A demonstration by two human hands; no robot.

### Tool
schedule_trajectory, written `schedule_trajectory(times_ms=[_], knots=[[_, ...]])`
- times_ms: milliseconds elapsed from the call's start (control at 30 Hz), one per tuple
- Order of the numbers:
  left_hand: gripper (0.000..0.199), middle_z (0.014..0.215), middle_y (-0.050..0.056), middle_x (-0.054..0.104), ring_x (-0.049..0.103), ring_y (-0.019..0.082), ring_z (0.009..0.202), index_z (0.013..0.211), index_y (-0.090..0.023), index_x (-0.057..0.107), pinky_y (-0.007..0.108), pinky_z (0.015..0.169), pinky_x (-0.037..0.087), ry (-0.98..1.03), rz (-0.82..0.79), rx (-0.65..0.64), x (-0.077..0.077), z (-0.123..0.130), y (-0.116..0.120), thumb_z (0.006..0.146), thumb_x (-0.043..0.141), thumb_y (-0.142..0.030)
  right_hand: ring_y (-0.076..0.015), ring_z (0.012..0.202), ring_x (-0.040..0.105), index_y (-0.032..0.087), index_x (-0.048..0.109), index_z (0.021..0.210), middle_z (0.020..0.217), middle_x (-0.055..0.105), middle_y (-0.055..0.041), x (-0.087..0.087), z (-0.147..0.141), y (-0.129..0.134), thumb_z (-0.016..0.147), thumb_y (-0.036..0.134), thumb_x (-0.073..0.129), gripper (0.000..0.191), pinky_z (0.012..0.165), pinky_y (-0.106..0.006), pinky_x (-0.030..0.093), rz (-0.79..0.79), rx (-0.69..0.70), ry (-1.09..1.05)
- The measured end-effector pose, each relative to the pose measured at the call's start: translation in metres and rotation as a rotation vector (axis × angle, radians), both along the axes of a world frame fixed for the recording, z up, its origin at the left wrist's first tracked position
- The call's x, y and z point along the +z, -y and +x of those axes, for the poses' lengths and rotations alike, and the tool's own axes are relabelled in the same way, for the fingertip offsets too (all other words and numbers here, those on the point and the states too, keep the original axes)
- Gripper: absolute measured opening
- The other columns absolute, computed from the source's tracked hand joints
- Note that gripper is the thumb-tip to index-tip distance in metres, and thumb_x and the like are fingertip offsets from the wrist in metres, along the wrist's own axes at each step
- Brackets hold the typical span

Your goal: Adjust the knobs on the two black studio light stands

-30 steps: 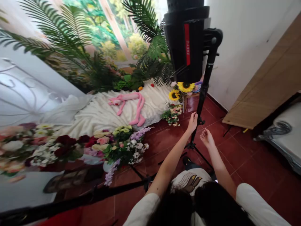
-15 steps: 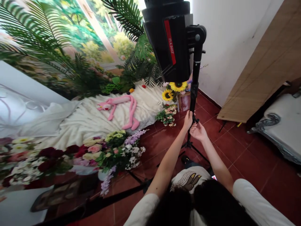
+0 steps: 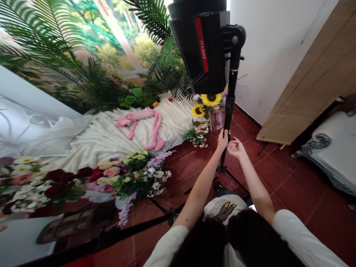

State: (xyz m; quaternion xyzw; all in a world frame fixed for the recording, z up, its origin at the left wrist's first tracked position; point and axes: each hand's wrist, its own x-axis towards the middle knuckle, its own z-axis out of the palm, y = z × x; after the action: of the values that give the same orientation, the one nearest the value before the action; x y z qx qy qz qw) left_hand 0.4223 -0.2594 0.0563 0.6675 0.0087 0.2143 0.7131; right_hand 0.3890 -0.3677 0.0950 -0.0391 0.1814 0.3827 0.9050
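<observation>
left hand (image 3: 222, 141) wraps stand (image 3: 228, 111); right hand (image 3: 236, 148) curls beside, pinch unclear; red floor (image 3: 265, 170) lies between stand and panel edge (image 3: 274, 139)

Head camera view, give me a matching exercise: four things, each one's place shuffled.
1. Slim black pole stand
2. Bulky black lamp with a red stripe
3. Long-limbed pink plush toy
4. White furniture with carved silver trim

A. Lying on wrinkled cream cloth
B. At the picture's right edge
C. Gripped by the left hand
D. Fixed near the stand's top

1-C; 2-D; 3-A; 4-B
</observation>
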Motion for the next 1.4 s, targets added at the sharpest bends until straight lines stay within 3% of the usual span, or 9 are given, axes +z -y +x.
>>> schedule_trajectory(times_ms=[433,533,667,800,900,1000,1200,1300,1400], knots=[[0.053,0.080,0.004,0.062,0.058,0.013,0.073,0.083,-0.019,0.055,0.026,0.076,0.048,-0.034,-0.021,0.031,0.006,-0.003,0.004,0.087,0.039,-0.070,-0.0049,0.045,0.043,0.023,0.035,0.065,0.052,0.043,0.0086,-0.001,0.004,0.006,0.090,0.012,0.054,0.033,0.045,-0.013,0.041,-0.134,0.040,0.146],[0.052,0.081,0.004,0.062,0.058,0.013,0.074,0.083,-0.019,0.056,0.026,0.077,0.048,-0.011,-0.026,0.024,0.006,-0.003,0.003,0.088,0.040,-0.068,-0.0053,0.041,0.035,0.022,0.041,0.066,0.048,0.037,0.0109,-0.012,0.004,-0.004,0.087,0.012,0.057,0.028,0.041,-0.014,0.033,-0.471,0.007,0.298],[0.054,0.080,0.004,0.062,0.057,0.012,0.072,0.084,-0.018,0.056,0.025,0.075,0.049,-0.020,-0.009,0.014,0.009,-0.006,0.002,0.088,0.040,-0.070,-0.0068,0.046,0.033,0.021,0.049,0.067,0.050,0.041,0.0111,-0.029,0.000,-0.008,0.076,0.019,0.071,0.025,0.044,-0.017,0.028,-1.092,-0.233,0.692],[0.058,0.080,0.005,0.063,0.057,0.011,0.068,0.084,-0.018,0.055,0.024,0.067,0.049,-0.048,0.004,0.006,0.014,-0.009,0.003,0.086,0.037,-0.073,-0.0080,0.054,0.035,0.022,0.043,0.060,0.056,0.042,0.0098,-0.031,0.009,0.012,0.069,0.023,0.077,0.035,0.053,-0.018,0.032,-1.408,-0.453,0.882],[0.061,0.079,0.005,0.062,0.056,0.011,0.066,0.083,-0.018,0.055,0.023,0.062,0.049,-0.057,0.002,0.006,0.016,-0.011,0.003,0.085,0.037,-0.075,-0.0096,0.057,0.038,0.024,0.044,0.066,0.059,0.041,0.0087,-0.013,0.021,0.023,0.073,0.032,0.075,0.033,0.058,-0.020,0.037,-1.449,-0.500,0.902],[0.062,0.078,0.005,0.063,0.057,0.012,0.065,0.086,-0.017,0.058,0.023,0.061,0.049,-0.075,-0.003,0.008,0.017,-0.011,0.003,0.084,0.038,-0.076,-0.0103,0.064,0.047,0.024,0.050,0.083,0.071,0.051,0.0057,0.020,0.031,0.018,0.072,0.037,0.077,0.031,0.064,-0.021,0.043,-1.386,-0.592,1.102],[0.062,0.072,0.002,0.061,0.057,0.012,0.062,0.090,-0.017,0.059,0.023,0.058,0.049,-0.118,-0.016,0.021,0.015,-0.010,0.002,0.080,0.043,-0.077,-0.0174,0.096,0.059,0.029,0.041,0.130,0.111,0.056,-0.0053,0.090,0.050,-0.025,0.067,0.043,0.083,0.077,0.082,-0.032,0.053,-1.352,-0.791,1.533],[0.063,0.070,0.001,0.060,0.055,0.011,0.057,0.092,-0.018,0.058,0.024,0.056,0.049,-0.121,-0.044,-0.010,0.015,-0.010,0.002,0.080,0.042,-0.077,-0.0217,0.101,0.062,0.028,0.033,0.138,0.118,0.056,-0.0090,0.106,0.062,-0.047,0.078,0.047,0.074,0.076,0.085,-0.039,0.054,-1.404,-0.781,1.650],[0.061,0.071,0.002,0.063,0.060,0.014,0.063,0.094,-0.017,0.061,0.026,0.061,0.052,-0.126,-0.062,-0.009,0.018,-0.012,0.002,0.081,0.045,-0.075,-0.0250,0.100,0.065,0.029,0.032,0.139,0.116,0.061,-0.0099,0.107,0.070,-0.061,0.089,0.045,0.060,0.059,0.085,-0.042,0.054,-1.499,-0.781,1.610]])
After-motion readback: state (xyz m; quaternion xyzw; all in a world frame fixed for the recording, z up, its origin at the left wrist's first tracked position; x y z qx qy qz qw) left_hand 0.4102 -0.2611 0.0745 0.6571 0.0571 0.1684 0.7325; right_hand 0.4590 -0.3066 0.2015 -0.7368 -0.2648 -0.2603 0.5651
